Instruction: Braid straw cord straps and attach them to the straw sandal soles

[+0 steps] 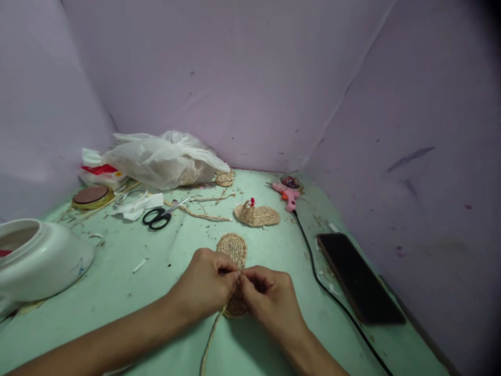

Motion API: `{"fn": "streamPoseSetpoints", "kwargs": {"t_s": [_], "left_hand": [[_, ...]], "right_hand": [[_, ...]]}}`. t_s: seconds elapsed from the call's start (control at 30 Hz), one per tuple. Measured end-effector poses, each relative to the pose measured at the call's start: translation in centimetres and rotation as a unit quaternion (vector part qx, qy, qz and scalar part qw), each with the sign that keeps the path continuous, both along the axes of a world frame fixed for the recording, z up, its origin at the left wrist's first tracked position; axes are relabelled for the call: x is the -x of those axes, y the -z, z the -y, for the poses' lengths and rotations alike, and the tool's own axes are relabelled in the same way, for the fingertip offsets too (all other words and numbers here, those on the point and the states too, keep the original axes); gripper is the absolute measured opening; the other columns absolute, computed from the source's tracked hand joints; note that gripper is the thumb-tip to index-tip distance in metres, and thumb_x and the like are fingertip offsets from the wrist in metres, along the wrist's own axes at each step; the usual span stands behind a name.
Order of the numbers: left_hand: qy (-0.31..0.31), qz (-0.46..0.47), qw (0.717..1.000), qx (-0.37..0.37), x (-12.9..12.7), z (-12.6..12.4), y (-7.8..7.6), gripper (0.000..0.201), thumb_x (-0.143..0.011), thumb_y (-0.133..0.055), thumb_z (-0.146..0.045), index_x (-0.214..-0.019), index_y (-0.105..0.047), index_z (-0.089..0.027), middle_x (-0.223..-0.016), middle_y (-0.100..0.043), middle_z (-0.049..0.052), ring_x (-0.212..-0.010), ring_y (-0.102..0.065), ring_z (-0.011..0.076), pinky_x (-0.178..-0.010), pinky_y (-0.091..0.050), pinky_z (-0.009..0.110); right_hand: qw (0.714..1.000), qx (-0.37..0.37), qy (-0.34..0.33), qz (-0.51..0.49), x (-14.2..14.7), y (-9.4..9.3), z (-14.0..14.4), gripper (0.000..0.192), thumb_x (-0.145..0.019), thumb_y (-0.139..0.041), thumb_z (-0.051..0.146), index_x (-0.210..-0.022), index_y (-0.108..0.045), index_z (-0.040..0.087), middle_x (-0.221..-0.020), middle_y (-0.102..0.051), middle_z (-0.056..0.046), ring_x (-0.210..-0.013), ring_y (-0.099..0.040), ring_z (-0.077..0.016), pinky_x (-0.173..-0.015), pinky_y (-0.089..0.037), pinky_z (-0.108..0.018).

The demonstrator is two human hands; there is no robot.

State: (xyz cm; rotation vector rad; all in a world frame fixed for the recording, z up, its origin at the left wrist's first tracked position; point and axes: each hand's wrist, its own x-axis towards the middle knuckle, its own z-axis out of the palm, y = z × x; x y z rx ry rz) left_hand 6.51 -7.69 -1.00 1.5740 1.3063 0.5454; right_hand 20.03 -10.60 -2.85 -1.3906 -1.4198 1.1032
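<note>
Smudged lilac walls (235, 78), littered green tabletop (156, 292), hands (211, 282) pinching at coiled pad (231, 245)

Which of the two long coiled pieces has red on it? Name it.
The far piece, near the pink glue gun: small red bits show on it. The near piece shows none.

Pale green table (117, 277), boxed in by dull lilac walls: a back wall (235, 78) behind the table, a left wall (39, 115) off its left side and a right wall (430, 115) along its right. That last one's kinda grubby tbh, with a long dark smudge (410, 159) above the table and a reddish spot (399, 248) lower down, nearer the table. Light's pretty soft and dim all over.
</note>
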Motion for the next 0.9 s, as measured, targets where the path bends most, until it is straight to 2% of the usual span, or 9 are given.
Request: {"fn": "streamPoseSetpoints", "kwargs": {"t_s": [0.23, 0.4, 0.7, 0.9], "left_hand": [[0.015, -0.024, 0.999, -0.029, -0.03, -0.23, -0.29, 0.022, -0.067, -0.048, -0.021, -0.061, -0.067, -0.012, -0.052, -0.060, 0.002, -0.052, -0.054, 0.0124, -0.049, -0.041, 0.021], [0.000, -0.041, 0.998, -0.048, -0.34, -0.03, -0.50, 0.022, -0.066, -0.047, -0.019, -0.060, -0.067, -0.012, -0.053, -0.061, 0.003, -0.052, -0.054, 0.0129, -0.051, -0.042, 0.022], [-0.012, -0.032, 0.998, -0.053, -0.60, 0.23, -0.43, 0.026, -0.063, -0.043, -0.014, -0.063, -0.070, -0.012, -0.060, -0.064, 0.004, -0.057, -0.056, 0.0137, -0.052, -0.042, 0.022], [0.017, -0.020, 0.998, -0.051, -0.37, -0.11, -0.32, 0.026, -0.066, -0.043, -0.014, -0.061, -0.068, -0.012, -0.054, -0.059, 0.002, -0.053, -0.052, 0.0120, -0.052, -0.041, 0.022]], "right_hand": [[0.996, -0.048, -0.046, 0.056, -0.34, 0.24, 0.16, 0.025, -0.078, -0.047, 0.018, -0.076, -0.072, 0.015, -0.058, -0.064, -0.001, -0.051, -0.054, -0.0107, -0.047, -0.040, -0.019], [0.990, -0.085, -0.038, 0.102, -0.27, 0.10, 0.16, 0.027, -0.077, -0.046, 0.018, -0.066, -0.070, 0.015, -0.057, -0.064, -0.001, -0.049, -0.053, -0.0104, -0.047, -0.040, -0.019], [0.993, -0.063, 0.001, 0.103, -0.28, 0.65, 0.04, 0.024, -0.074, -0.048, 0.018, -0.067, -0.070, 0.013, -0.057, -0.065, -0.003, -0.051, -0.055, -0.0125, -0.047, -0.040, -0.020], [0.996, -0.052, -0.018, 0.073, -0.39, 0.61, -0.09, 0.026, -0.077, -0.046, 0.018, -0.068, -0.070, 0.015, -0.059, -0.065, -0.002, -0.053, -0.057, -0.0124, -0.050, -0.041, -0.021]]}}
